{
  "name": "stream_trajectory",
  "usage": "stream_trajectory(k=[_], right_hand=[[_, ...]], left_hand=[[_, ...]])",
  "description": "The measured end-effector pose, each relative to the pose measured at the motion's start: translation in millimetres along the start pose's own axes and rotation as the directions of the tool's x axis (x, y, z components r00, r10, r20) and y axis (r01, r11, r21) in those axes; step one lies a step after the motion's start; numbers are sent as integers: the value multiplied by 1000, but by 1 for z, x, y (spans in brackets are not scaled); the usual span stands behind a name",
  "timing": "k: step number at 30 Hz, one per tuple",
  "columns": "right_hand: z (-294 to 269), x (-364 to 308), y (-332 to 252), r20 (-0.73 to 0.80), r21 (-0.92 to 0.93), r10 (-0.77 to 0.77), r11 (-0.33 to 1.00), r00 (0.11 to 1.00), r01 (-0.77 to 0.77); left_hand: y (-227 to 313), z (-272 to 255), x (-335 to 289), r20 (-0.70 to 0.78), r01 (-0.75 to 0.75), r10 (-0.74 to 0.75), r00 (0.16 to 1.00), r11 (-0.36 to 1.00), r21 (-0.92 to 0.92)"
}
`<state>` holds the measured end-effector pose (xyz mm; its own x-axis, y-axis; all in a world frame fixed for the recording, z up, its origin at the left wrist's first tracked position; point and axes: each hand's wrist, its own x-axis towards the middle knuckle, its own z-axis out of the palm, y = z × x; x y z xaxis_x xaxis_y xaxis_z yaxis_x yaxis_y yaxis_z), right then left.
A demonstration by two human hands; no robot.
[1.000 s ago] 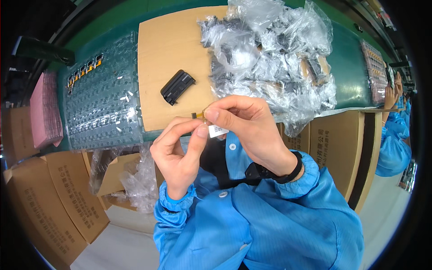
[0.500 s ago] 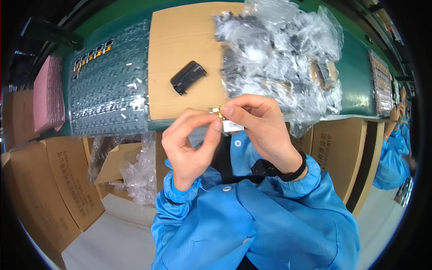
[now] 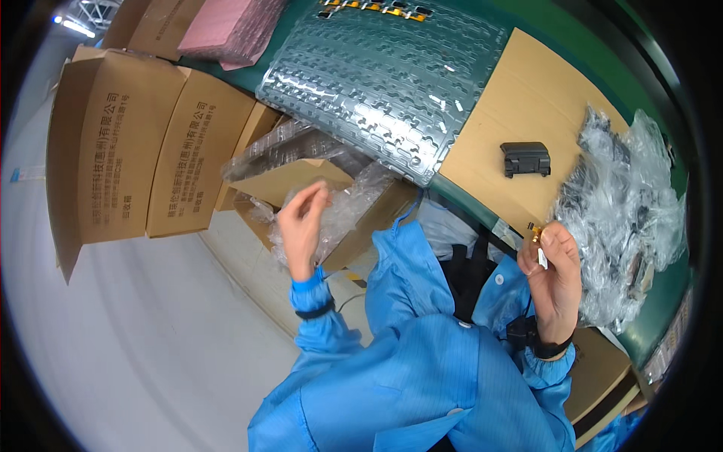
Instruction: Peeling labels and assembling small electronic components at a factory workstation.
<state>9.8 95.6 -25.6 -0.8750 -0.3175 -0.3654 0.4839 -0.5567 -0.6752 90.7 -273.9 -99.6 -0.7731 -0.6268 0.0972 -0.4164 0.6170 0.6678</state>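
Note:
My right hand [image 3: 556, 282] pinches a small gold-coloured flex circuit piece [image 3: 536, 233] with a white tab between thumb and fingertips, near the front edge of the cardboard sheet [image 3: 493, 113]. Out to the left, my left hand [image 3: 303, 230] is raised above an open carton [image 3: 290, 181] with crumpled clear plastic in it. Its thumb and fingertips come together; anything between them is too small to make out. A black plastic housing [image 3: 526, 160] lies on the cardboard sheet, beyond my right hand.
Clear moulded trays [image 3: 376, 90] lie on the green table, with a row of orange-and-black parts [image 3: 376, 9] at the far edge. Plastic-bagged parts [image 3: 617, 203] are heaped at right. Large brown cartons [image 3: 124, 151] and a pink wrapped stack [image 3: 230, 30] stand at left.
My hands have parted: the left has swung left over the open carton, while the right keeps the flex circuit piece. The view has turned toward the left.

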Motion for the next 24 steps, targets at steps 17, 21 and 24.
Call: stream_trajectory(k=[17,21,24], right_hand=[[-28,-28,-24,-117,19,-168,985,979,171],[-43,-46,-25,-157,-9,-237,971,959,239],[-52,-49,-25,-167,-16,-201,980,965,201]], left_hand=[[233,84,-26,432,-267,277,858,960,-85],[222,132,-22,258,-336,400,880,906,-256],[211,138,-23,224,-107,332,916,741,-663]])
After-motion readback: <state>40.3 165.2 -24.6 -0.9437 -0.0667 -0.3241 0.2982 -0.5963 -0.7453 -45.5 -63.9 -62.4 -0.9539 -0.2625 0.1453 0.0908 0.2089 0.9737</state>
